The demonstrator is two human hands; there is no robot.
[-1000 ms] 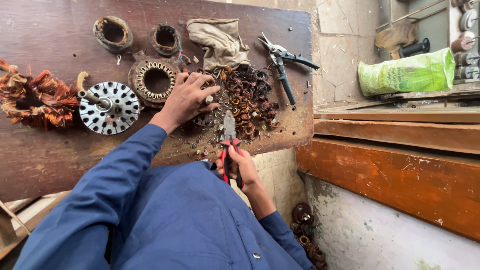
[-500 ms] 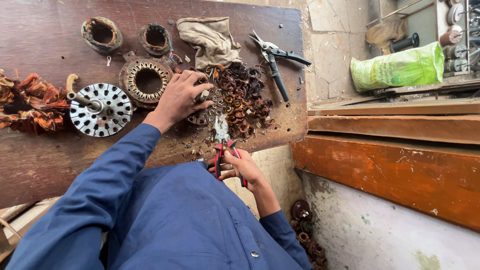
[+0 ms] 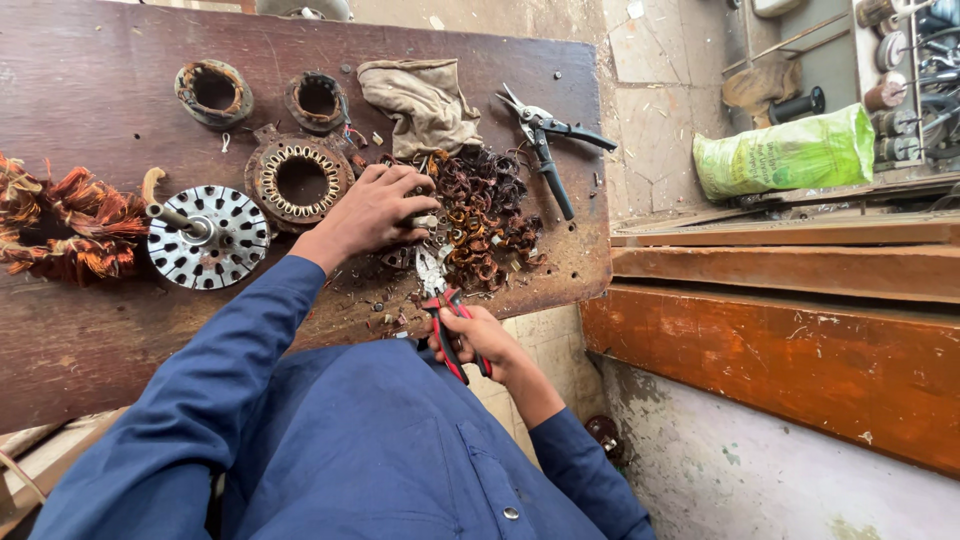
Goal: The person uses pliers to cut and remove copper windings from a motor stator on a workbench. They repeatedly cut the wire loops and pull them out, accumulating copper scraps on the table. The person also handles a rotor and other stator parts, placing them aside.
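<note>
Head view: red-handled pliers [image 3: 445, 310], gripped in the right hand [image 3: 480, 338], point into the pile of cut copper windings [image 3: 485, 225], where the left hand [image 3: 375, 210] pinches a small metal piece, fingers curled. Left of that pile lie a stator ring [image 3: 300, 180] and a rotor disc [image 3: 208, 238]; snips [image 3: 545, 150] lie right. Stripping looks underway; the next nip likely needs a steady hold.

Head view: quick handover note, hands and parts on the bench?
Left hand rests on a small metal part at the edge of the scrap coil pile, fingers down on it.
Right hand grips red-handled pliers, tips pointing at that part.
Stator ring and slotted rotor disc lie left of the hand; black snips and rag lie beyond the pile.
Done: many coils stripped and heaped. Left: the part under the left hand.
</note>
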